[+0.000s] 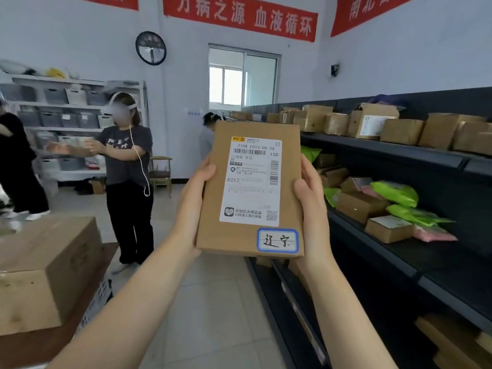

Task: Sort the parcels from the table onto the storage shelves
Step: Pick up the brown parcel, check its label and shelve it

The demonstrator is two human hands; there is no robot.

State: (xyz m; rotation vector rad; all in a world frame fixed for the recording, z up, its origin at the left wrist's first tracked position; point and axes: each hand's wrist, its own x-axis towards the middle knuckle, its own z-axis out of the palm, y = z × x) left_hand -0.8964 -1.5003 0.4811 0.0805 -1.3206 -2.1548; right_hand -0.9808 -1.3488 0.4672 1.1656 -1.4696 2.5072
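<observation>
Hands: two; left hand [195, 206] and right hand [311, 201], both raised at chest height in the aisle.
Grip: each hand pressed flat against one long side of the parcel [251, 187], thumbs on its front face; the box is clamped between them.
Parcel: one brown carton, upright, face toward the camera, clear of both worktop and shelves.
Labels on parcel: two; one white shipping label [253, 182] and one blue-bordered handwritten sticker [277, 240] at the lower right corner.
Worktop: one, at lower left [40, 350], carrying one large carton [48, 267].
Storage shelves: dark unit on the right [399, 259]; three tiers visible.
Middle tier: brown boxes with four green bags [396, 193] and pink packets.
Top tier: row of brown cartons [372, 123], count unclear.
Far background: three people, one wall clock [151, 48], one window [243, 78], three red banners [239, 18].
</observation>
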